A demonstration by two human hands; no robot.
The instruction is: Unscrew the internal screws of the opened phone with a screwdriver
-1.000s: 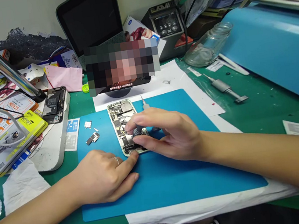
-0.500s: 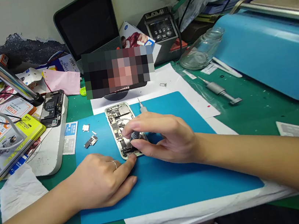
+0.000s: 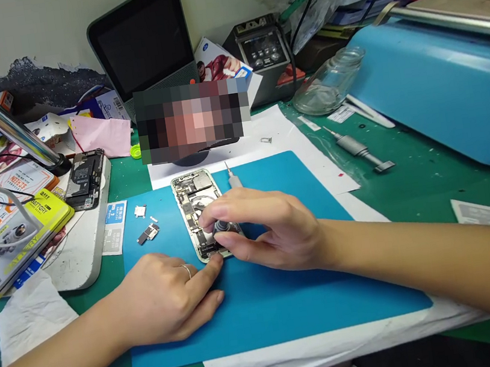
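An opened phone (image 3: 197,199), its circuit boards bare, lies on a blue mat (image 3: 262,302). My right hand (image 3: 273,222) pinches a grey screwdriver (image 3: 221,229) between thumb and fingers over the phone's lower half; its tip is hidden. My left hand (image 3: 164,295) rests on the mat, index finger and thumb stretched out, with the index fingertip at the phone's bottom edge. Behind my right hand a second screwdriver (image 3: 233,177) is partly covered. Left of the phone sit a small metal shield (image 3: 140,211) and a dark-and-silver bracket piece (image 3: 148,233).
Another screwdriver (image 3: 358,148), white tweezers (image 3: 370,111) and a glass jar (image 3: 331,83) are at the right. A second opened phone (image 3: 86,180) lies on a white base (image 3: 84,254) at the left, beside stacked boxes (image 3: 20,239). A dark screen (image 3: 143,46) stands at the back.
The view has shifted very slightly. Both hands stay at the phone, and the screwdriver's handle end shows a little lower between my right fingers.
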